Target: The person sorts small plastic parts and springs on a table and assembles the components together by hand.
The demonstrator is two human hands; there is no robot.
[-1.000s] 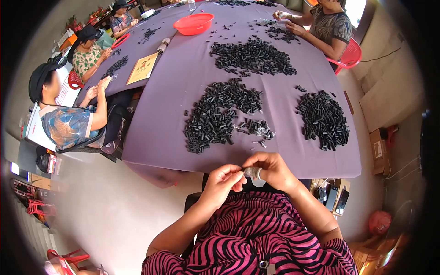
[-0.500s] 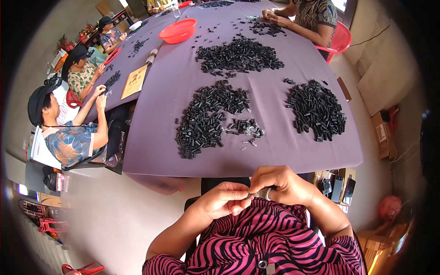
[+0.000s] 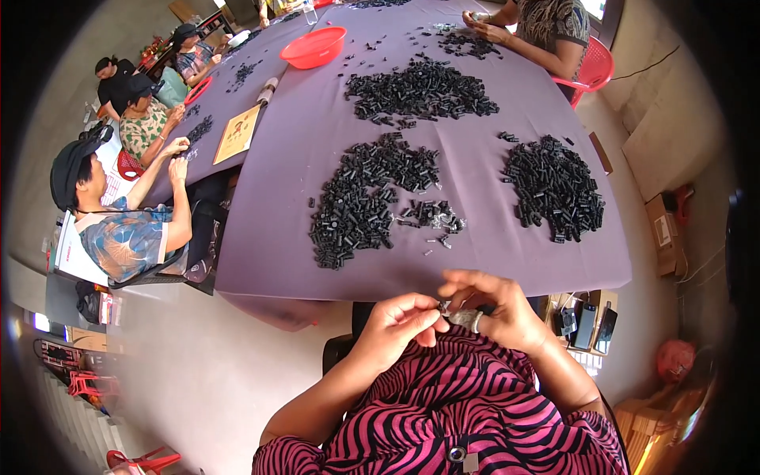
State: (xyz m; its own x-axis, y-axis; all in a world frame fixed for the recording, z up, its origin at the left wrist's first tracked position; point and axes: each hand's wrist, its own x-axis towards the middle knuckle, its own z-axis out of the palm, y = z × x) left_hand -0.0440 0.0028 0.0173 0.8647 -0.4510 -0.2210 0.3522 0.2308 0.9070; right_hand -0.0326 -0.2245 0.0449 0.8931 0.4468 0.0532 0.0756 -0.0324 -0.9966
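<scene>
Head view: compared with the earlier pictures, both hands sit lower in the frame and closer to the body, just under the near edge of the purple-covered table [image 3: 269, 237], and the piles on it appear nearer; the head has tipped down toward the work. This suggests the piece in hand remains in assembly and has not gone to any pile.

At lower centre, the left hand [image 3: 396, 328] is curled, its fingertips pinched against the small silvery part [image 3: 461, 317]. Just right of it, the right hand [image 3: 499, 309] closes over the same part, fingers bent around it, a ring showing. How much of the part lies inside the grip cannot be told.

Containers: the only one clearly seen is the red bowl [image 3: 314, 46] at upper centre-left; its contents cannot be made out. The black parts lie loose on the cloth: a large pile [image 3: 364, 202] at centre, a small scatter [image 3: 431, 215] beside it, another pile [image 3: 554, 186] at right, one more [image 3: 419, 87] above.

Other people work at the left edge and upper right.
</scene>
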